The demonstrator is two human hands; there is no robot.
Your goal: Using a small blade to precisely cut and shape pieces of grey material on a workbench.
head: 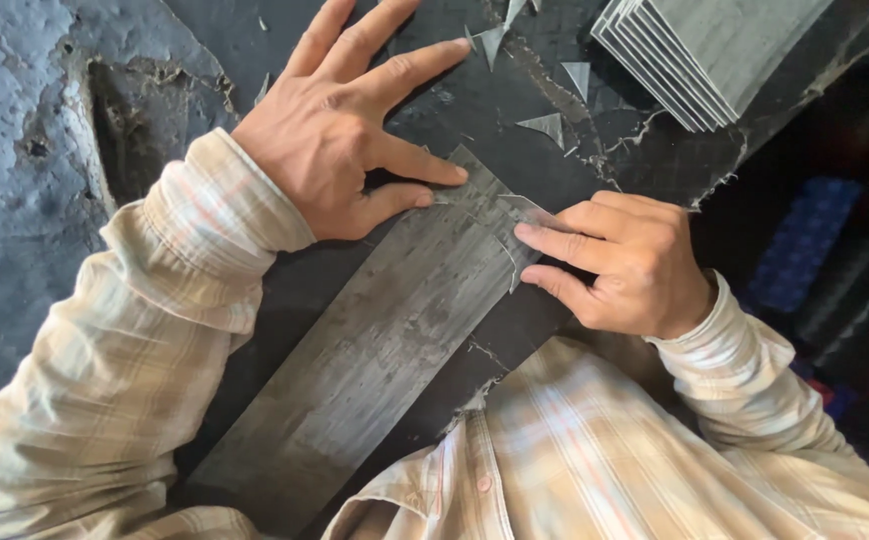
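Plaid-sleeved arms frame long grey scuffed strip (375, 350), running lower left to centre on dark desk (515, 110). Left hand (340, 140) splayed flat, pinning upper end. Right hand (625, 265), curled fingers (555, 240) pinching thin blade-like sliver (530, 207) at strip's corner; nearer.

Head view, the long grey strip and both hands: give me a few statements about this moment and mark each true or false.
1. The left hand presses flat on the far end of the long grey strip. True.
2. The right hand is lifted well clear of the strip. False: its fingertips rest on the strip's edge, at a thin curling sliver.
3. A stack of grey sheets lies at the top right. True.
4. The small triangular offcuts lie on the person's lap. False: they lie on the dark work surface beyond the hands.
5. The person wears short sleeves. False: long plaid sleeves reach both wrists.
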